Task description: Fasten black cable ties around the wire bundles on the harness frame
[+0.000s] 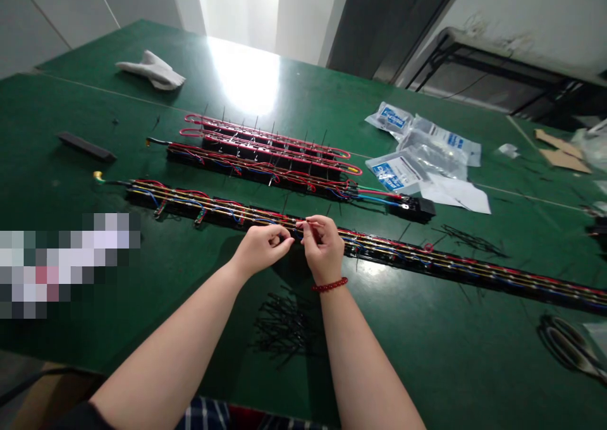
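Green matting [379, 335] keeps the long wire harness [427, 257] laid straight, letting the left hand [262, 248] and right hand [323, 248] pinch narrowly at it, whatever they hold too small to tell.

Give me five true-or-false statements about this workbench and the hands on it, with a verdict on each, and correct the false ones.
1. The left hand and right hand are both at the long wiring harness. True.
2. The red bead bracelet is on the left arm. False: it is on the right wrist.
3. Black cable ties lie in a loose heap on the mat in front of the harness, below the hands. True.
4. The work surface is a grey mat. False: it is a green mat.
5. Scissors lie near the front right of the mat. True.
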